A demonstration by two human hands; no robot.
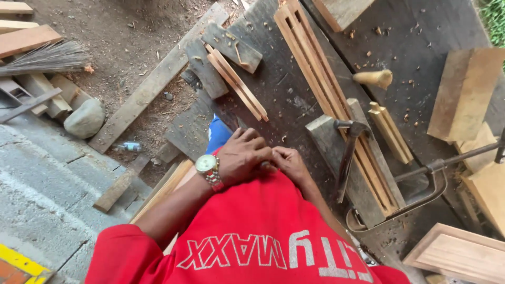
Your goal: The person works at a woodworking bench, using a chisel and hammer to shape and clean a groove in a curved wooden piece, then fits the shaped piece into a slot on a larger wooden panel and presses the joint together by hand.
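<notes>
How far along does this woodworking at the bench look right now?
Done: grooved slats are cut and lie on the workbench. In hand: the left hand and right hand are pressed together near the red shirt; what they hold is hidden. Left: hammer and clamp lie untouched.

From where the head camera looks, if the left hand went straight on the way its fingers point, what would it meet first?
Its fingers point at the right hand, which the left hand already touches; nothing lies between them.
</notes>
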